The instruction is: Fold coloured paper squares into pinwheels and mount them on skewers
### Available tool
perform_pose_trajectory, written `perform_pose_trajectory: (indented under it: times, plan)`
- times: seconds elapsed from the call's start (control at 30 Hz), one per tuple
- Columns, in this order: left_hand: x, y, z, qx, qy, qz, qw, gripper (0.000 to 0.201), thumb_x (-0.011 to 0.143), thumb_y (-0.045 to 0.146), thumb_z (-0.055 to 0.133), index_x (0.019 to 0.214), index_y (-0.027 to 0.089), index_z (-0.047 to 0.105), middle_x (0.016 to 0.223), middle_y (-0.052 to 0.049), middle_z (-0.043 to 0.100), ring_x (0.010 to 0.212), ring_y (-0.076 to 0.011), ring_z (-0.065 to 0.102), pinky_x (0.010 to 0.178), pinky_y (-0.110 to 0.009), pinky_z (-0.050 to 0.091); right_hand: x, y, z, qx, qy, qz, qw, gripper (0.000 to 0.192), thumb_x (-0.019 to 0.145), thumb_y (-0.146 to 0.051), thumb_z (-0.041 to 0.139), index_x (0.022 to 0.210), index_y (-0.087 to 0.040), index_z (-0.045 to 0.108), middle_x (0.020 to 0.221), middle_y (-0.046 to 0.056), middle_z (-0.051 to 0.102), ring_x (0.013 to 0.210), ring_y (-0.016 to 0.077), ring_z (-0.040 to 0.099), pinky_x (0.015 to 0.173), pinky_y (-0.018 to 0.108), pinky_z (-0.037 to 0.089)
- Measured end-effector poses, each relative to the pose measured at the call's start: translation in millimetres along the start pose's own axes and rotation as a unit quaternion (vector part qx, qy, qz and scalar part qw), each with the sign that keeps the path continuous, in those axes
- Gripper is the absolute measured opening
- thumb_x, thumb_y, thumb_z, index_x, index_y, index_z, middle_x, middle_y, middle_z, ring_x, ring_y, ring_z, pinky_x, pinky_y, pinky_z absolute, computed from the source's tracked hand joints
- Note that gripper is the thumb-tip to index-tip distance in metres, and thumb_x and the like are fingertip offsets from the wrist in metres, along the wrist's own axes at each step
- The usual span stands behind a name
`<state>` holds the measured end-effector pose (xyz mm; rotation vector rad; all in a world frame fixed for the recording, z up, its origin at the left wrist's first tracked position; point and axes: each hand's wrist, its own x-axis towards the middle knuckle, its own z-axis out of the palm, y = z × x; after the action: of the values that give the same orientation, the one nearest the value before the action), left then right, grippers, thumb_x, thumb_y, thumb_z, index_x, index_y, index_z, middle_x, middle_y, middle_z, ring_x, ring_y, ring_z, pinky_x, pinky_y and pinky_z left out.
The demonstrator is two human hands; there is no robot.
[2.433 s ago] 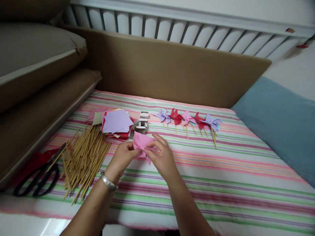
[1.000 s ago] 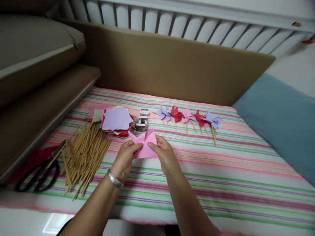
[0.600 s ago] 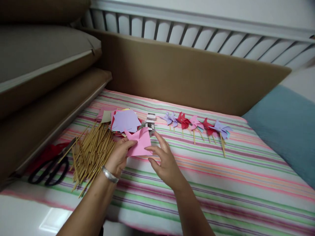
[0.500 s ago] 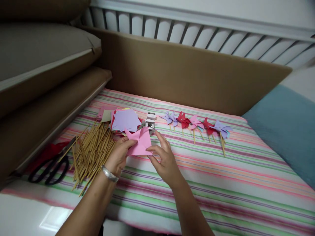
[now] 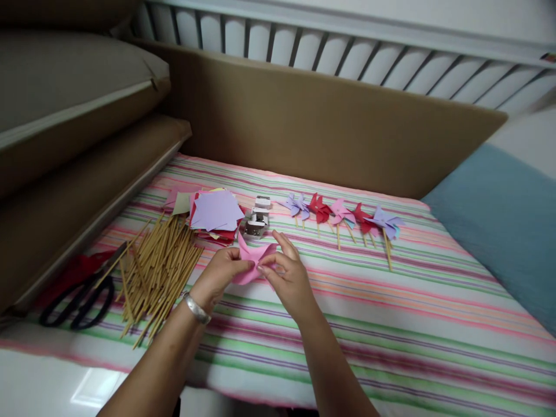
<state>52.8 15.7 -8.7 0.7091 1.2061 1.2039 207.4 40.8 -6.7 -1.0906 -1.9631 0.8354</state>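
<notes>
Pinching pink paper (image 5: 252, 263) — both hands (image 5: 223, 275) (image 5: 289, 278) — near sticks (image 5: 156, 272).

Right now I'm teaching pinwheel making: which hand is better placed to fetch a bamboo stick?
Left, probably. The left hand is beside the bamboo sticks; the right hand pinches the pink paper farther away.

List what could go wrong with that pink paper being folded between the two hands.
1. The pink paper is pinched only at its centre by the left hand and right hand; the folded corners may spring loose.
2. The stapler lies just beyond the fingers; a reach could knock it.
3. The bamboo sticks lie loose beside the left wrist, and a sweep of the forearm might scatter them toward the scissors.
</notes>
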Motion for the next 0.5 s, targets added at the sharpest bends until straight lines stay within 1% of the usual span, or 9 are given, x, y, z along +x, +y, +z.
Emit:
perform_pose_trajectory:
  times: [0.17,0.33,0.5]
  plan:
    - [0.0,0.0,1.8,0.020,-0.015,-0.003,1.000,0.017,0.054,0.021,0.072,0.068,0.011,0.071,0.061,-0.004,0.067,0.055,-0.0133,0.056,0.057,-0.024,0.038,0.8,0.3,-0.4,-0.008,-0.003,0.006,1.000,0.008,0.079,-0.024,0.059,0.075,-0.022,0.066,0.143,0.007,0.039,0.136,0.0239,0.025,0.107,0.046,0.025]
    - [-1.9,2.5,2.7,0.018,-0.021,-0.002,1.000,0.020,0.054,0.023,0.073,0.071,0.011,0.072,0.061,-0.003,0.066,0.056,-0.0132,0.055,0.059,-0.025,0.038,1.6,1.0,1.3,-0.010,0.005,0.001,1.000,0.006,0.077,-0.024,0.060,0.074,-0.022,0.065,0.142,0.008,0.041,0.134,0.0239,0.029,0.108,0.046,0.025]
    - [-3.1,2.6,1.8,0.022,-0.021,0.006,1.000,0.017,0.053,0.025,0.075,0.064,0.012,0.070,0.056,-0.001,0.061,0.054,-0.0124,0.053,0.059,-0.025,0.037,1.8,1.5,2.1,0.003,0.006,0.018,1.000,0.005,0.076,-0.025,0.061,0.073,-0.022,0.064,0.141,0.009,0.042,0.133,0.0241,0.032,0.106,0.046,0.027]
